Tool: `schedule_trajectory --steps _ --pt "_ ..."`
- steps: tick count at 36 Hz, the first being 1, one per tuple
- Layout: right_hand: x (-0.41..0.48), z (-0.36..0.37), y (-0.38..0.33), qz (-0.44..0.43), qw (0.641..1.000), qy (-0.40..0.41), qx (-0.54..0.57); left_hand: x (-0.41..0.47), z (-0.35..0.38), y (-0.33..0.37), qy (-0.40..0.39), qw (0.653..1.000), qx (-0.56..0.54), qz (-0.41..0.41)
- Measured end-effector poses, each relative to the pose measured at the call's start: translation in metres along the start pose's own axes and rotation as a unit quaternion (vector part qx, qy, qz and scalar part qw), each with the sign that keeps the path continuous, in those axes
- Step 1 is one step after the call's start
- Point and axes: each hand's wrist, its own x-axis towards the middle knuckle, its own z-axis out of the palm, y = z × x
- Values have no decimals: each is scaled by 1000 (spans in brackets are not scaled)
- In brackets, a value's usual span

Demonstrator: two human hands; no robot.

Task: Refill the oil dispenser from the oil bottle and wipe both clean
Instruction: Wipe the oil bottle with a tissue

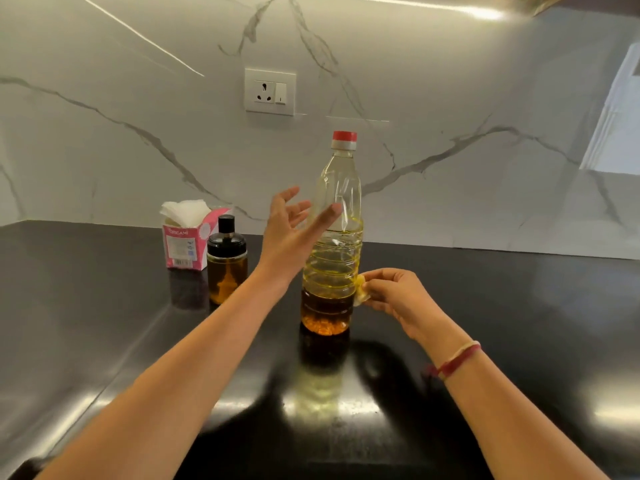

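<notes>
Two bare forearms reach out over the glossy black worktop [519, 323]. The right wrist wears a red and pale thread band [457, 360]. The right hand [394, 296] has its fingers curled and pinches a small, oil-yellowed wad of tissue [361, 289], held against the lower right side of the oil bottle [332, 271]. The bottle stands upright on the worktop near the middle, with its red cap [344, 136] on and oil filling only its lower part. The left hand [291, 230] is raised just left of the bottle's upper body with its fingers spread. One fingertip overlaps the bottle, but whether it touches cannot be told. Farther back and to the left, the oil dispenser [227, 261] stands upright with its black top on, well apart from both hands. Just behind it sits a pink tissue box [181, 244]. A wall socket [270, 91] is set in the marble wall behind.
</notes>
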Motion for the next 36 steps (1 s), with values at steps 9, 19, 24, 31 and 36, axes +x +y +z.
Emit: schedule_trajectory --steps 9,19,24,31,36 --pt "-2 0 -1 69 996 -44 -22 28 21 11 -21 999 43 -20" --pt "-6 9 1 11 999 3 45 24 26 -1 -14 999 27 18" --pt "-18 24 3 112 990 -41 82 22 28 -2 13 999 19 34" --pt "-42 15 17 127 974 -92 165 22 31 -6 21 999 7 43" --pt "-40 25 8 117 975 -82 171 22 30 -7 24 999 6 48"
